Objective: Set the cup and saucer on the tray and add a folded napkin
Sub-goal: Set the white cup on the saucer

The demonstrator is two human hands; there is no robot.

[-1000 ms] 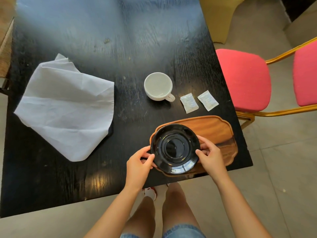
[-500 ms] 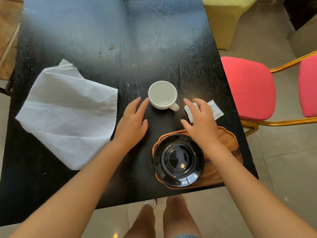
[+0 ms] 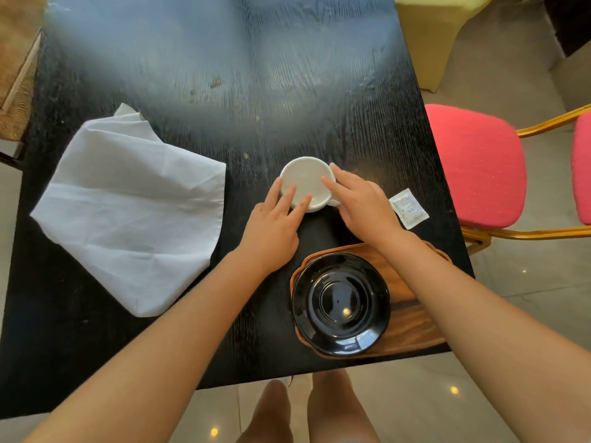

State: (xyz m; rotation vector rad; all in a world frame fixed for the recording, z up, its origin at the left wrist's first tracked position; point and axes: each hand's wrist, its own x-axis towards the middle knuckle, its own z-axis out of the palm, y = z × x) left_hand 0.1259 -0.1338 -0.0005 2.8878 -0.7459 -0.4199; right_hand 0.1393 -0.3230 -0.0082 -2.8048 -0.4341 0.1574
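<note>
A white cup (image 3: pixel 308 179) stands on the black table (image 3: pixel 224 75), just beyond the tray. My left hand (image 3: pixel 271 231) lies against its left side with fingers spread over the rim. My right hand (image 3: pixel 364 203) wraps its right side and hides the handle. The black saucer (image 3: pixel 340 303) sits on the left part of the wooden tray (image 3: pixel 412 330) at the table's near right corner. A large white napkin (image 3: pixel 134 212) lies unfolded and crumpled on the left of the table.
A small white sachet (image 3: pixel 409 209) lies right of the cup; my right hand may hide another. A red-cushioned chair (image 3: pixel 476 164) with a gold frame stands close to the table's right edge. A yellow-covered seat (image 3: pixel 425 36) is at the far right.
Both hands let go of the saucer, leaving it on the tray, then reached forward. They now rest on the cup from both sides. The cup has not moved.
</note>
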